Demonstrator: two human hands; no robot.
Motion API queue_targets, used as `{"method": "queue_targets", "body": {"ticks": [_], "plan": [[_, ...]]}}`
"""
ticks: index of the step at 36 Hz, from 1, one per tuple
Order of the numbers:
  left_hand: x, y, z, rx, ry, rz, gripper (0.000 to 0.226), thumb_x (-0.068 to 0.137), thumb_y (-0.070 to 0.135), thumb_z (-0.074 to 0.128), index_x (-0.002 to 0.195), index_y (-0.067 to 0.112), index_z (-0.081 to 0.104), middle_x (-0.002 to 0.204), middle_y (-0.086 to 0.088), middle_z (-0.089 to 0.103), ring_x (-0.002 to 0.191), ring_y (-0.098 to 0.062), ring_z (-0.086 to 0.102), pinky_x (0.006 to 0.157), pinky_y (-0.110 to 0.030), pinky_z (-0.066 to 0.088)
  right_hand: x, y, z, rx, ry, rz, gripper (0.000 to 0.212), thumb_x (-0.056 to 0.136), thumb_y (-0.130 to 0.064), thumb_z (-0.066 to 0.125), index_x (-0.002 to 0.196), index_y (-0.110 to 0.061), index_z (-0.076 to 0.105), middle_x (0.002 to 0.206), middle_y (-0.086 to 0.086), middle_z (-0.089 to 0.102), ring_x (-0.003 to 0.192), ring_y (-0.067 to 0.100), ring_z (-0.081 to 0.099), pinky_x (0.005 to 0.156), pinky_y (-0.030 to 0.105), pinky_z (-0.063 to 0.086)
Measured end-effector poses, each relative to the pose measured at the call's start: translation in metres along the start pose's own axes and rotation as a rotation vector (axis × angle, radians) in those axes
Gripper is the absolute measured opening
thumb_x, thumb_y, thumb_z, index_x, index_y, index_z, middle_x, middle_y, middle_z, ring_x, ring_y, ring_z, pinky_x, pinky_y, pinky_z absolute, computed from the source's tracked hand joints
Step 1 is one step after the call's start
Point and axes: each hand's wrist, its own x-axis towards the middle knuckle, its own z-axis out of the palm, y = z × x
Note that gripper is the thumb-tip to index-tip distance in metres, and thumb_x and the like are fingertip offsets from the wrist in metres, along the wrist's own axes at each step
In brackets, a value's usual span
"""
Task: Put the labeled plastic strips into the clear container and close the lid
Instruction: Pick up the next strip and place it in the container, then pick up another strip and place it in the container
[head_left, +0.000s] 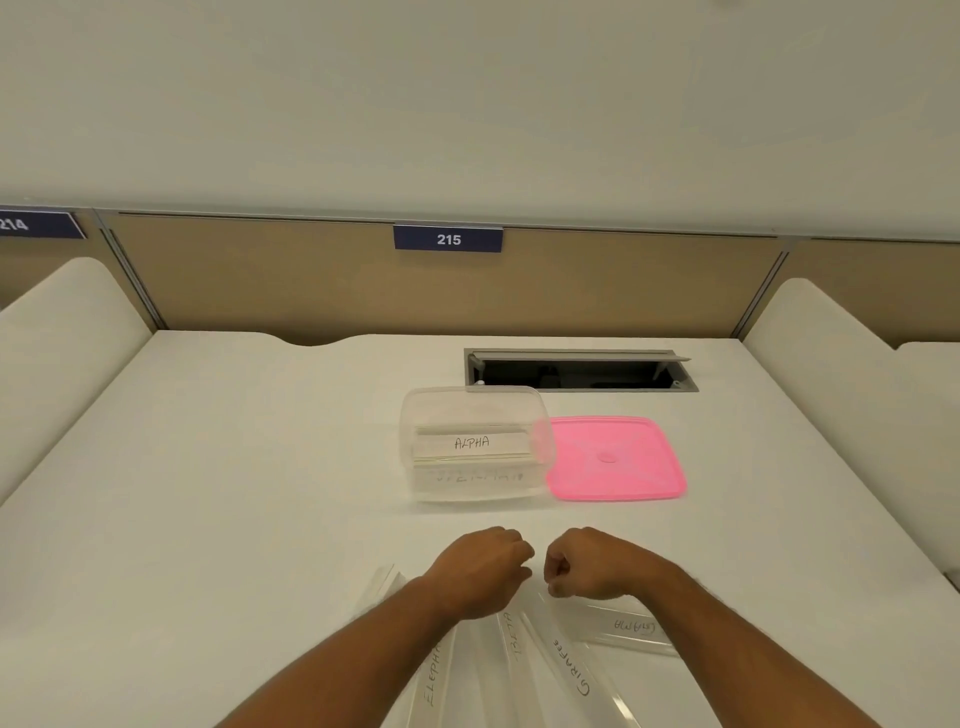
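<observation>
My left hand (480, 569) and right hand (584, 564) hover over the strips (569, 662) fanned on the worktop (208, 493), fingers curled; whether they grip anything, I cannot tell. The container (475, 444) stands open ahead, lid (615, 457) beside it for loading.

At frame centre a strip in the container (475, 447) reads ALPHA (471, 442), bottom strips read GIRAFFE (571, 667), ELEPHA (434, 678) and BETA (511, 636), and blue wall signs read 215 (448, 239) and, upper left, 214 (36, 224)
</observation>
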Motion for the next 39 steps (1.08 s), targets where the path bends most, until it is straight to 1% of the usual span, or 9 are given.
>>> {"method": "queue_targets", "body": {"ticks": [4,6,8,12,15,23,25,29,39], "plan": [[0.0,0.0,0.001,0.013,0.0,0.006,0.032,0.101,0.033,0.049,0.123,0.013,0.062,0.117,-0.005,0.066,0.105,-0.024,0.061,0.088,-0.041,0.053,-0.006,-0.001,0.0,0.008,-0.092,0.017,0.034,0.081,-0.016,0.062,0.113,-0.02,0.072,0.103,-0.009,0.069,0.091,0.009,0.063,0.079,0.023,0.052],[0.0,-0.001,0.003,0.02,-0.001,0.004,0.031,0.101,0.033,0.05,0.121,0.013,0.063,0.115,-0.005,0.066,0.104,-0.024,0.061,0.087,-0.041,0.054,-0.008,-0.003,0.001,0.005,-0.128,0.02,0.039,0.08,-0.013,0.06,0.118,-0.019,0.07,0.114,-0.005,0.069,0.1,0.014,0.064,0.087,0.027,0.053],[0.0,-0.001,0.004,0.022,-0.001,-0.007,0.031,0.101,0.034,0.05,0.12,0.014,0.063,0.114,-0.004,0.066,0.103,-0.024,0.062,0.087,-0.041,0.055,-0.01,-0.004,0.002,0.002,-0.159,0.017,0.043,0.08,-0.011,0.06,0.121,-0.018,0.069,0.117,-0.003,0.068,0.1,0.014,0.063,0.088,0.027,0.052],[-0.003,-0.003,0.007,0.037,0.002,-0.016,0.029,0.1,0.034,0.049,0.118,0.014,0.062,0.114,-0.004,0.065,0.103,-0.024,0.061,0.086,-0.041,0.054,-0.013,-0.005,0.003,0.025,-0.193,0.016,0.041,0.079,-0.012,0.062,0.12,-0.017,0.069,0.116,-0.003,0.069,0.094,0.011,0.06,0.083,0.024,0.05],[-0.006,-0.005,0.007,0.032,0.008,-0.023,0.03,0.101,0.032,0.048,0.119,0.013,0.062,0.114,-0.004,0.065,0.104,-0.025,0.06,0.086,-0.041,0.053,-0.014,-0.007,0.002,0.032,-0.231,0.017,0.038,0.079,-0.015,0.065,0.116,-0.015,0.07,0.114,-0.002,0.069,0.093,0.013,0.06,0.084,0.028,0.05],[-0.007,-0.005,0.003,0.034,0.039,-0.023,0.031,0.101,0.032,0.049,0.121,0.012,0.062,0.114,-0.004,0.066,0.102,-0.022,0.061,0.086,-0.036,0.053,-0.017,-0.009,0.002,-0.137,-0.408,0.028,0.033,0.08,-0.02,0.076,0.109,-0.018,0.062,0.099,-0.007,0.057,0.09,0.017,0.052,0.074,0.026,0.042],[-0.007,-0.004,0.001,0.031,0.051,-0.021,0.031,0.101,0.032,0.048,0.12,0.012,0.062,0.112,-0.003,0.066,0.102,-0.022,0.061,0.084,-0.035,0.053,-0.019,-0.008,0.004,-0.156,-0.389,0.04,0.037,0.08,-0.017,0.076,0.115,-0.012,0.063,0.101,-0.004,0.058,0.09,0.018,0.052,0.079,0.031,0.044],[-0.006,-0.004,0.0,0.034,0.052,-0.02,0.031,0.101,0.033,0.048,0.12,0.013,0.062,0.113,-0.003,0.065,0.103,-0.022,0.06,0.084,-0.036,0.053,-0.021,-0.003,0.005,-0.15,-0.287,0.06,0.031,0.081,-0.006,0.07,0.112,-0.006,0.067,0.099,0.004,0.063,0.085,0.018,0.053,0.077,0.034,0.047],[-0.002,-0.005,-0.006,0.034,0.041,-0.045,0.031,0.101,0.032,0.047,0.122,0.013,0.06,0.117,-0.003,0.064,0.107,-0.023,0.059,0.086,-0.039,0.052,-0.02,0.003,-0.008,-0.095,-0.089,0.039,0.017,0.079,-0.008,0.063,0.096,-0.008,0.067,0.087,0.002,0.063,0.075,0.016,0.053,0.059,0.028,0.041]]}}
